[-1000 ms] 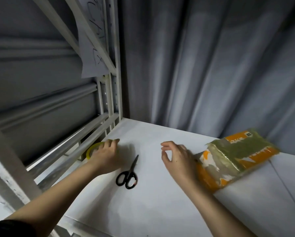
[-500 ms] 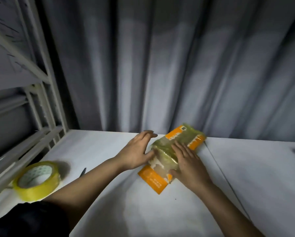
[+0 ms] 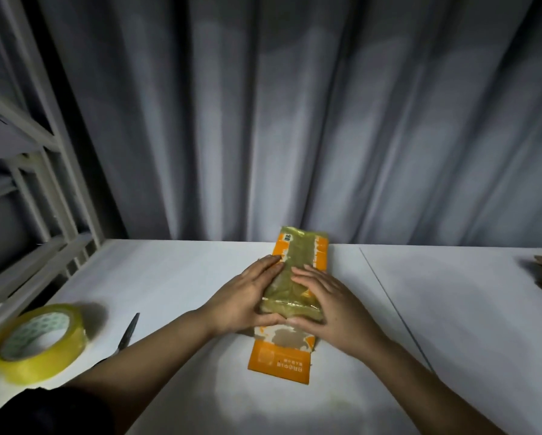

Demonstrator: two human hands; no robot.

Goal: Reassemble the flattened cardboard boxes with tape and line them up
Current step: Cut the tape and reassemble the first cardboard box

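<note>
Both hands, left (image 3: 244,301) and right (image 3: 332,306), lay flat-fingered on the flattened box (image 3: 295,296) near the counter's (image 3: 175,277) back edge, seemingly about to open it.

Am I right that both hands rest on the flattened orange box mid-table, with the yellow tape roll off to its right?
Not quite: the head view shows the yellow tape roll at the table's left edge, left of the flattened orange box. The rest holds: left hand and right hand both rest on it.
</note>
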